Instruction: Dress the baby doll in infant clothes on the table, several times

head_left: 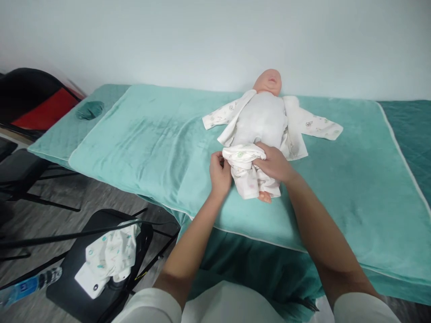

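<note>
A baby doll lies on its back with its head toward the wall. Its white printed baby jacket is spread open, the sleeves out to both sides, over a pale cloth torso. White printed baby trousers cover the doll's legs, with the waistband bunched below the torso. My left hand is closed on the left edge of the trousers. From the right, my right hand grips the bunched waistband. One foot pokes out of a trouser leg; the other foot cannot be seen.
The doll is on a green-covered massage table with a face hole at its left end, against a white wall. At lower left, a black folding chair bears a printed cloth and a white object. A water bottle is beside it.
</note>
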`<state>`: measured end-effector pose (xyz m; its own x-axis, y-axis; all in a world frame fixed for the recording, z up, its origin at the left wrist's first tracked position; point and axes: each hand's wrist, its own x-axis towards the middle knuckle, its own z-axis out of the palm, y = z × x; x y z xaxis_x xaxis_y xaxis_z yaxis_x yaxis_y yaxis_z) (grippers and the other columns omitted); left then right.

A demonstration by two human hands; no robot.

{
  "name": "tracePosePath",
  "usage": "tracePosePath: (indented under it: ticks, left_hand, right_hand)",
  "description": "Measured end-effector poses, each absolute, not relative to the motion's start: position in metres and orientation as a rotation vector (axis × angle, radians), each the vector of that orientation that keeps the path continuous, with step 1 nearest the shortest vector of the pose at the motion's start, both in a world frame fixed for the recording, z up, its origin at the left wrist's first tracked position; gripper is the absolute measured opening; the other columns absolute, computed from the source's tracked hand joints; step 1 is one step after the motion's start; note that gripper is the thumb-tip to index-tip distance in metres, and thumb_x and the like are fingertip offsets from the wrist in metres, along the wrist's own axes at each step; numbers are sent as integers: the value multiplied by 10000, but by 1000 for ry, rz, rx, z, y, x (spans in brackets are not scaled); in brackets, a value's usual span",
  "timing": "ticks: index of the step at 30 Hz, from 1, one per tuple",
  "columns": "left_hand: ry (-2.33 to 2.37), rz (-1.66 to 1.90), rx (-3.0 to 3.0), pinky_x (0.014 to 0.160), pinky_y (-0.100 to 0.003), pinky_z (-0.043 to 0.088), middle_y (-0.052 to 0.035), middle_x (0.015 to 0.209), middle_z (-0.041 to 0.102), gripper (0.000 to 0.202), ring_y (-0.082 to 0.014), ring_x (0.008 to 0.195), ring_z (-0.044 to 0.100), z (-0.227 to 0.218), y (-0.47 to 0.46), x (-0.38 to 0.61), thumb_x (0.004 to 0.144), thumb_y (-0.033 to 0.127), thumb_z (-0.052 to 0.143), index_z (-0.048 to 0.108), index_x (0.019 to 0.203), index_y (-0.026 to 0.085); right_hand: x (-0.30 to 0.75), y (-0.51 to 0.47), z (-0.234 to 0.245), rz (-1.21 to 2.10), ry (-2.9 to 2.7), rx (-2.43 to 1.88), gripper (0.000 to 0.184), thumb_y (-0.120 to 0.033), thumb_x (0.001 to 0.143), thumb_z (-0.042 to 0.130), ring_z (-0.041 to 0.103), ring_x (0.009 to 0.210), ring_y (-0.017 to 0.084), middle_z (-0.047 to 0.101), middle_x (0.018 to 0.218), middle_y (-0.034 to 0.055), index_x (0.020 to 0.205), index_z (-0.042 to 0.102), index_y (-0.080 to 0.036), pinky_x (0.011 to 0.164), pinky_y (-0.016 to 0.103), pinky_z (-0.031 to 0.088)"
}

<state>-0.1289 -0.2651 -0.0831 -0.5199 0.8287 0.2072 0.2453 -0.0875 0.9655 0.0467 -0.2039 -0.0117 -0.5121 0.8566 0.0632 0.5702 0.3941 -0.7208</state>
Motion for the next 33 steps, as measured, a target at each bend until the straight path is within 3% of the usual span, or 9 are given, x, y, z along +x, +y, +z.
tracePosePath:
  ticks: [4,8,12,19,29,33]
  left_hand:
    - [1731,1783,1214,798,-260,450,-31,993,598,146,-154,920,573,-82,-296,-129,945,351,612,567,961,212]
    - [1524,1494,1479,692,-269,423,3,763,572,341,-141,719,522,-84,-319,-132,954,495,569,537,778,205]
    - [1570,1337,1545,645,-268,393,13,704,568,376,-137,672,503,-85,-323,-133,978,514,516,538,764,206]
    - [1728,1469,1727,669,-270,400,-3,775,608,316,-141,711,551,-86,-301,-135,1037,450,440,542,854,214]
    - [2032,1551,1987,630,-291,351,-39,799,592,434,-153,692,548,-96,-265,-146,1059,527,346,552,861,202]
    - [2104,1516,2014,616,-292,333,-44,797,591,439,-150,677,539,-98,-262,-146,1065,514,339,557,861,193]
  right_hand:
    - [51,-204,-10,1036,-2214,-1145,180,-287,849,572,675,999,280,745,1040,33,1002,649,-231,842,359,485]
    - [58,-201,-7,1113,-2312,-1069,304,-385,852,661,684,1031,294,757,1093,43,1100,687,-211,868,368,508]
    - [61,-199,-6,1150,-2443,-1042,456,-477,729,818,693,1002,295,762,1075,23,1092,708,-224,820,352,514]
    - [62,-198,-10,1093,-2414,-1007,236,-347,817,717,706,930,280,774,982,32,989,731,-186,761,327,497]
    - [57,-197,-16,1005,-2271,-990,265,-309,869,636,709,986,283,780,1066,37,1097,711,-194,841,358,508]
    - [52,-199,-18,924,-2218,-1041,192,-328,882,602,685,876,247,768,963,32,1002,685,-203,770,335,491]
